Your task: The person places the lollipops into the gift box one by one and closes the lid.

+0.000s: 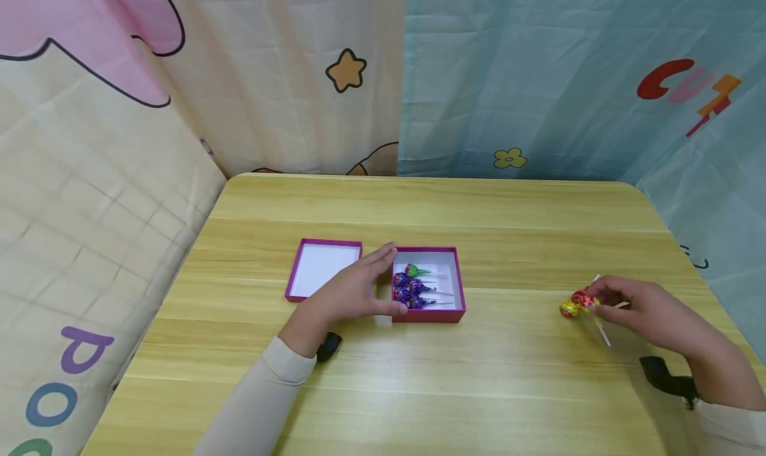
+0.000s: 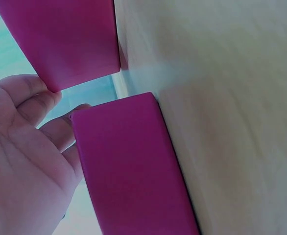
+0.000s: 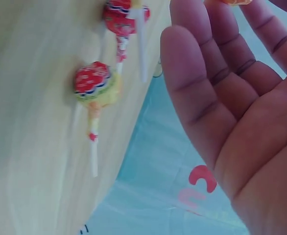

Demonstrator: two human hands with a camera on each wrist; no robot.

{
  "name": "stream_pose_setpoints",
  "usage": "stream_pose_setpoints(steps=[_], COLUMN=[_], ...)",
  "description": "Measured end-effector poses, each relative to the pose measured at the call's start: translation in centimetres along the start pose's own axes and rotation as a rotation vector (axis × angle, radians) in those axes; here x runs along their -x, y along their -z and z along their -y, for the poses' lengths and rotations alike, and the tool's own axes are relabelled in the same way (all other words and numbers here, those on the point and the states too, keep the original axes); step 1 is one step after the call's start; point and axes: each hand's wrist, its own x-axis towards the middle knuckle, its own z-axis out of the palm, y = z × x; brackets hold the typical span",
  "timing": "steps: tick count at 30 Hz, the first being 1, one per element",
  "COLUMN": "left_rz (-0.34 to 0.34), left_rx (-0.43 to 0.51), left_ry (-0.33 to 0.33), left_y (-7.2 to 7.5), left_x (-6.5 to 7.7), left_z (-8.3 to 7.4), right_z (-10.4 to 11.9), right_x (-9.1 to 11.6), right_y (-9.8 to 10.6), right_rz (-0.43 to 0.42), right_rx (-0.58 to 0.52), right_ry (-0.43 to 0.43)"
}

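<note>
Near right: right hand [image 1: 646, 308] pinching wrapped lollipop [image 1: 589, 302], mostly cut off in right wrist view; yellow lollipop [image 1: 568, 309] just beside. Left hand [image 1: 350, 293] spread wide against box [image 1: 427, 317]; inside, purple lollipops [image 1: 402, 295], count unclear, green lollipop [image 1: 411, 270] farther. Left: second box [image 1: 320, 268], corner hidden.

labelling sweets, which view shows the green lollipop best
The head view, since it looks down into the box and shows the green lollipop uncovered. The left wrist view shows magenta outer walls; the right wrist view, other lollipops; neither shows this one.

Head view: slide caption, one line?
Left hand at open magenta box of purple and green lollipops; right hand at red and yellow lollipops.
</note>
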Motion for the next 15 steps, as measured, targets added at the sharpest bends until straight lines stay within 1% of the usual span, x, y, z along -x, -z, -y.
stream_pose_setpoints(steps=[4, 9, 15], left_rz=[0.002, 0.004, 0.007], left_rx=[0.000, -0.007, -0.003], left_ry=[0.003, -0.001, -0.003], left_y=[-0.1, -0.1, -0.1], left_x=[-0.1, -0.2, -0.1], left_z=[0.1, 0.1, 0.1], right_z=[0.4, 1.1, 2.4], right_x=[-0.5, -1.1, -2.2], right_y=[0.6, 1.1, 1.3], right_rz=[0.002, 0.004, 0.039], right_rx=[0.008, 0.026, 0.016], right_ry=[0.002, 0.028, 0.068])
